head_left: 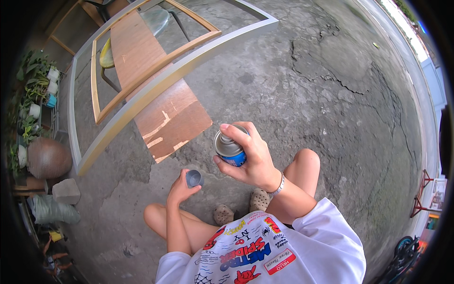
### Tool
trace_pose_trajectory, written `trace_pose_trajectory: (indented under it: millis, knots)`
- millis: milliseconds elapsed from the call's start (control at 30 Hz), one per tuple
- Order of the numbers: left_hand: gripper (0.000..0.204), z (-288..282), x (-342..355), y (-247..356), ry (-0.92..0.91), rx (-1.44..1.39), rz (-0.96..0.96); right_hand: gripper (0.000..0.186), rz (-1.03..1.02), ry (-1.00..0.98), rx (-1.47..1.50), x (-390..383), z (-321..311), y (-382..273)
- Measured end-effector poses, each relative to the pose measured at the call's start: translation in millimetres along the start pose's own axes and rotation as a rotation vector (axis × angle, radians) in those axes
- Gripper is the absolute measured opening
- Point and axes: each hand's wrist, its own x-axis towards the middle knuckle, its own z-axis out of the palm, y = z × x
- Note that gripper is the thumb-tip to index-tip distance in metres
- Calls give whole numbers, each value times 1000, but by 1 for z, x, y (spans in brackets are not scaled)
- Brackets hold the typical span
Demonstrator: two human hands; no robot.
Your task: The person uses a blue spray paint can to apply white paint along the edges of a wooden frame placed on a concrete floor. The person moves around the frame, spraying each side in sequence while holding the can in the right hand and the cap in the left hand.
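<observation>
My right hand [259, 161] is wrapped round a spray can [232, 154] with a blue body and a silver top, and its forefinger rests on the top by the nozzle. Lower and to the left, my left hand [178, 191] grips a small grey cap [193, 179], whose hollow side faces up. Beyond both hands, a large silver frame [116, 127] and a smaller wooden frame [158, 66] lie across a brown plywood board [175, 120]. The board's near end is splintered, showing paler wood.
A yellow stool [107, 53] and a pale glassy-looking stool [156, 21] show under the board. Potted plants [35, 90], a round clay pot [49, 157] and a stone block [66, 191] line the left. Cracked concrete [326, 85] spreads to the right.
</observation>
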Motion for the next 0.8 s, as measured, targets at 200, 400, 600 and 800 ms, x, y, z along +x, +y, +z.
trace_pose_trajectory:
  millis: [200, 400, 600, 800]
  knots:
    - [85, -5, -7, 5, -1, 12, -42, 66, 101, 339, -171, 50, -21, 87]
    - [85, -1, -7, -8, 5, 4, -16, 67, 271, 696, -429, 97, -105, 158]
    - [84, -3, -8, -7, 2, 19, -37, 66, 272, 516, -222, 72, -72, 115]
    - [84, -3, -1, 1, 8, 19, 7, 71, 12, 142, -19, 11, 3, 16]
